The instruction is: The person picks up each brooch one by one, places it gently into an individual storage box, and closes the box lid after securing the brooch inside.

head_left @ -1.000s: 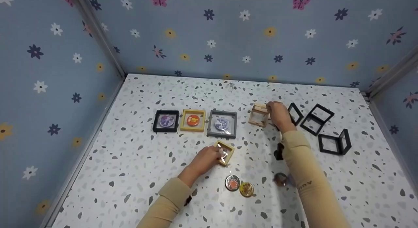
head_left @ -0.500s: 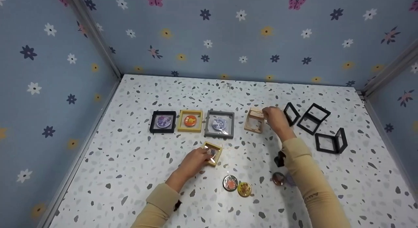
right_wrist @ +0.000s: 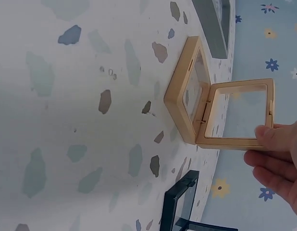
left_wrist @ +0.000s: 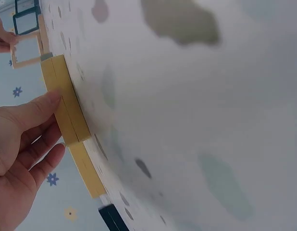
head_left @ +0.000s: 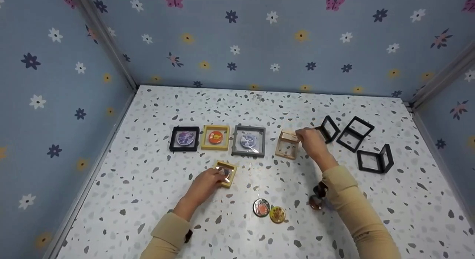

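Observation:
My left hand (head_left: 202, 186) grips a small yellow display frame (head_left: 232, 174) with a round badge behind its clear film. In the left wrist view, the thumb (left_wrist: 40, 106) presses the edge of this frame (left_wrist: 67, 101), whose two halves are together. My right hand (head_left: 313, 142) pinches the raised lid of a beige hinged frame (head_left: 286, 156). The right wrist view shows that frame (right_wrist: 177, 103) standing open on the table, the thumb and fingers at the lid's outer edge. No badge shows inside it.
Black (head_left: 184, 139), yellow (head_left: 215, 127) and grey (head_left: 248, 153) frames with badges lie in a row. Three open black frames (head_left: 355, 134) (head_left: 328, 130) (head_left: 375, 162) stand at right. Loose badges (head_left: 261, 207) (head_left: 277, 214) (head_left: 315, 202) lie in front. A flowered wall (head_left: 256, 47) borders the table.
My left hand has carried the yellow frame leftward, to below the row. My right hand has drawn the beige frame slightly left and toward me, its lid still raised.

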A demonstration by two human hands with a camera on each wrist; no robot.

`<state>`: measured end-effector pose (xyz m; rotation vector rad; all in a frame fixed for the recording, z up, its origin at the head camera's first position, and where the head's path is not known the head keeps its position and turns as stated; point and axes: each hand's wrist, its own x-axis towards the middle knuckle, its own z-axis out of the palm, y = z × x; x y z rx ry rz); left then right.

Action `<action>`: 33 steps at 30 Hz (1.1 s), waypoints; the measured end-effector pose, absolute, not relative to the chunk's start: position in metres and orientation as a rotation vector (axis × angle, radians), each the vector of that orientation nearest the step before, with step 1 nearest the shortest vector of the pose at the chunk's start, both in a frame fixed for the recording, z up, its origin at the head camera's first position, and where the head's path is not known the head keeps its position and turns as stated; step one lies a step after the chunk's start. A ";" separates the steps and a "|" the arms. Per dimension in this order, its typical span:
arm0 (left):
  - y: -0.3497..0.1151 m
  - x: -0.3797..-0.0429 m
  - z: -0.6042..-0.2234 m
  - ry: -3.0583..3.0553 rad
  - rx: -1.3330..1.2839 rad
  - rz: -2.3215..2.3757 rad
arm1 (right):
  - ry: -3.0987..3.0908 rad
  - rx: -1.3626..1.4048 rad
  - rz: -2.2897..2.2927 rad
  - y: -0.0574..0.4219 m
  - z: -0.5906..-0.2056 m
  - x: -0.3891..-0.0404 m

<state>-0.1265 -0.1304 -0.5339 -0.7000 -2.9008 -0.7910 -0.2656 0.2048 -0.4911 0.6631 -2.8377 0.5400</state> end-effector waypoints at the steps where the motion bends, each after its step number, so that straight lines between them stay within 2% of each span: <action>1: -0.133 -0.126 -0.534 -2.897 -0.691 -0.788 | -2.841 0.673 0.543 0.205 -0.491 -0.264; 33: -0.207 -0.121 -0.536 -2.962 -0.289 -0.748 | -2.791 0.823 0.632 0.201 -0.491 -0.207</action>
